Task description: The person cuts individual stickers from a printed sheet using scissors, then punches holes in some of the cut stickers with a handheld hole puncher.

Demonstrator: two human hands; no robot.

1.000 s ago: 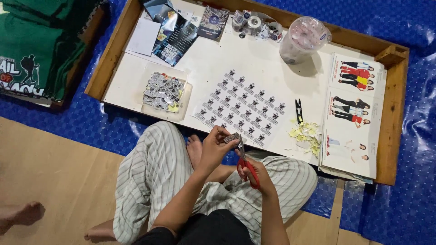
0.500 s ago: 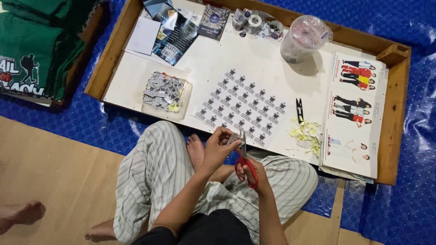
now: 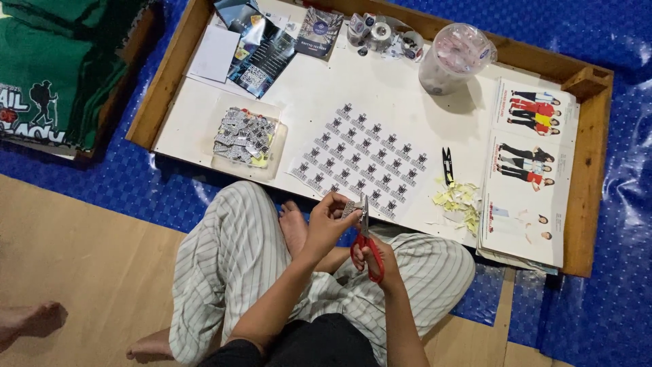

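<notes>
I sit cross-legged in striped trousers at a low wooden-framed white board (image 3: 380,81). My right hand (image 3: 377,253) grips red-handled scissors (image 3: 367,245), blades pointing up. My left hand (image 3: 329,219) pinches a small printed sticker piece (image 3: 352,207) right at the scissor blades. Just beyond my hands lies a sheet of small black-and-white stickers (image 3: 360,160) in rows. A clear tray of cut stickers (image 3: 244,136) sits to the left of the sheet.
Yellow paper scraps (image 3: 460,201) and black thread snips (image 3: 446,164) lie right of the sheet. Printed pages with clothed figures (image 3: 530,170), a clear plastic jar (image 3: 451,58), tape rolls (image 3: 380,30), leaflets (image 3: 261,51). Green printed fabric (image 3: 54,75) at left; someone's foot (image 3: 30,319) lower left.
The scissors have turned from slanting to nearly upright, blades now against the piece in my left hand. Both hands stay over my lap.
</notes>
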